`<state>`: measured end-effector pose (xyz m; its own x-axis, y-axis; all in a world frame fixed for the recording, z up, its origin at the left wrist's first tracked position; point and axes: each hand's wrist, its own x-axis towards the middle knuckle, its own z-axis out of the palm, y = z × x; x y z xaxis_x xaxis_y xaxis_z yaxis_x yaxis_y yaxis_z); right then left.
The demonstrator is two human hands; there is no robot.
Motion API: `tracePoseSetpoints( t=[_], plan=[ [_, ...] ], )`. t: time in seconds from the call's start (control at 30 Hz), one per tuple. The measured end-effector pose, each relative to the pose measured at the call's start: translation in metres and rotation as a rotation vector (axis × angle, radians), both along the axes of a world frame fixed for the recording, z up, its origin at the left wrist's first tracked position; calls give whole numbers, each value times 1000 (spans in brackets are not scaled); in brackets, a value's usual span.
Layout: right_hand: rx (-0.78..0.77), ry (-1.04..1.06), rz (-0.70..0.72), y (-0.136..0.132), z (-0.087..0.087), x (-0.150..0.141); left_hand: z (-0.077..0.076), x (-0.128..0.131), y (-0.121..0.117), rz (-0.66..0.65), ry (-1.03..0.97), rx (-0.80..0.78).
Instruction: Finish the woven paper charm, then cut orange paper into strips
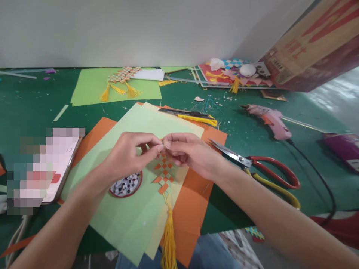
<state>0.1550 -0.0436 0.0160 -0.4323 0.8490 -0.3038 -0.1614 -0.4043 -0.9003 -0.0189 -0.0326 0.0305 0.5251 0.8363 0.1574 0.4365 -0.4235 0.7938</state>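
Note:
My left hand (137, 149) and my right hand (187, 151) meet fingertip to fingertip over the paper sheets. Both are pinched closed at the upper end of a woven orange-and-pale-green paper ornament (164, 170). What exactly lies between the tips is too small to make out; it may be a thin string or the ornament's top. From the ornament's lower end hangs a yellow tassel (168, 235), reaching past the table edge. Beside my left wrist, a round red-rimmed dish of googly eyes (127, 185) rests on the light green paper (120, 224).
Red-and-yellow-handled scissors (249, 162) lie right of my right hand. Beyond are a yellow utility knife (196, 116) and a pink glue gun (269, 119) with its cord. A phone (64, 168) stands at left. Finished-looking woven pieces (125, 74) and a cardboard box (311, 48) sit at the back.

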Motion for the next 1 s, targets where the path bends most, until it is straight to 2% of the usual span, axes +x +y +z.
tracePoseSetpoints(
  t=[0.27, 1.0],
  plan=[
    [27, -21, -55, -3, -1, -4, -3, 1, 1, 20, 26, -13],
    [23, -3, -49, -3, 0, -4, 1, 1, 1, 18, -6, -69]
  ],
)
